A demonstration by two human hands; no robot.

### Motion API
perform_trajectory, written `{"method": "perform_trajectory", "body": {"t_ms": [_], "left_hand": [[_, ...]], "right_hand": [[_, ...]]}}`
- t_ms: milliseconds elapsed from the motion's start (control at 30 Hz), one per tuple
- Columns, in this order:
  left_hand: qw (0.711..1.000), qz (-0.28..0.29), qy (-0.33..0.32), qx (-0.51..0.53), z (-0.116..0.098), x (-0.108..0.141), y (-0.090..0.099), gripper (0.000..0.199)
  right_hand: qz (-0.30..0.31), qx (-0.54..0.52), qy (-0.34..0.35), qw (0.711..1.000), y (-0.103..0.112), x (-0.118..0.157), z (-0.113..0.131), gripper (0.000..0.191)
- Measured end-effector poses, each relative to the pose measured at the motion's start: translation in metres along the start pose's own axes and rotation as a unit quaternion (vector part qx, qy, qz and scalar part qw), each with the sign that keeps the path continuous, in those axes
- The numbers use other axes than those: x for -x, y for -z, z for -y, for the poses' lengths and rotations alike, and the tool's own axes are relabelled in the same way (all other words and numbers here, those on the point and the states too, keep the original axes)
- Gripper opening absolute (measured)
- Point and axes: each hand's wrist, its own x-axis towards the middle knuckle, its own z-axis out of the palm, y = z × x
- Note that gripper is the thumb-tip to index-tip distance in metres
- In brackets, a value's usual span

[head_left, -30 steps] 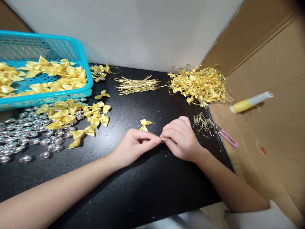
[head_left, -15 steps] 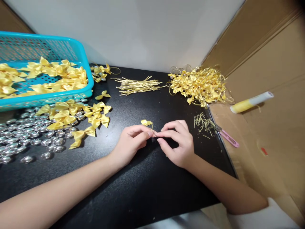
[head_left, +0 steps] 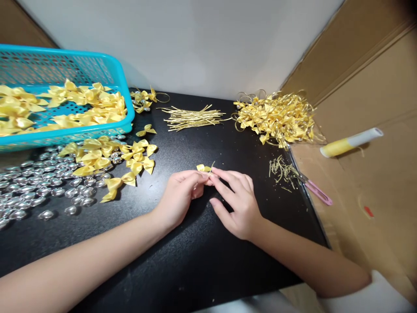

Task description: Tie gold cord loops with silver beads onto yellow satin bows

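My left hand point(head_left: 184, 193) is closed, pinching a gold cord point(head_left: 212, 167) between thumb and index finger at the middle of the black table. A yellow ribbon bow point(head_left: 203, 168) sits just beyond its fingertips, next to the cord. My right hand point(head_left: 237, 200) is close on the right, its index and middle fingertips against the cord near the left fingers. Its thumb stands apart from the other fingers, so it does not grip. Part of the cord is hidden by the fingers.
A turquoise basket point(head_left: 128, 115) of yellow bows stands at left, with silver beads point(head_left: 42, 191) and loose bows point(head_left: 140, 161) before it. Behind lie gold cords point(head_left: 195, 118); at right are finished bow loops point(head_left: 276, 117), cord clippings point(head_left: 282, 171), pink-handled scissors point(head_left: 317, 192) and a tube point(head_left: 352, 142).
My right thumb has moved away from its fingertips, and the fingers have straightened. A cord end now points up between the hands. The whole view has shifted slightly.
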Motion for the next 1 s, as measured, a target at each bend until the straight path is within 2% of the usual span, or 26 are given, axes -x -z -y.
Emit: {"method": "perform_trajectory", "body": {"t_ms": [100, 233, 367, 467, 533, 633, 733, 800, 900, 1000], "left_hand": [[1.0, -0.011, 0.012, 0.015, -0.002, 0.0, -0.002, 0.012], [1.0, -0.006, 0.012, 0.008, -0.002, 0.001, -0.002, 0.014], [0.999, 0.033, 0.001, -0.01, 0.001, 0.0, 0.003, 0.016], [0.996, 0.08, -0.01, -0.047, 0.004, -0.001, 0.009, 0.016], [0.99, 0.122, -0.022, -0.07, 0.005, -0.002, 0.013, 0.016], [0.974, 0.196, -0.056, -0.097, 0.0, -0.002, 0.016, 0.018], [0.952, 0.26, -0.081, -0.141, -0.007, -0.002, 0.018, 0.018], [0.941, 0.271, -0.104, -0.173, -0.01, -0.001, 0.019, 0.018], [0.936, 0.256, -0.133, -0.2, -0.011, 0.0, 0.02, 0.017], [0.943, 0.229, -0.132, -0.204, -0.009, 0.001, 0.022, 0.017]], "right_hand": [[0.01, -0.005, -0.015, 1.0, -0.001, 0.0, -0.001, 0.053], [-0.048, -0.048, -0.037, 0.997, 0.001, -0.003, -0.002, 0.035], [-0.105, -0.114, -0.099, 0.983, 0.0, -0.004, -0.006, 0.024], [-0.119, -0.178, -0.15, 0.965, -0.004, -0.004, -0.011, 0.036], [-0.089, -0.199, -0.158, 0.963, -0.005, -0.005, -0.015, 0.031], [-0.033, -0.191, -0.123, 0.973, 0.0, -0.008, -0.02, 0.009], [-0.023, -0.187, -0.084, 0.978, 0.008, -0.012, -0.022, 0.01], [-0.002, -0.194, -0.057, 0.979, 0.013, -0.014, -0.022, 0.016], [0.059, -0.191, -0.021, 0.979, 0.015, -0.015, -0.023, 0.029], [0.083, -0.173, -0.014, 0.981, 0.014, -0.016, -0.026, 0.013]]}}
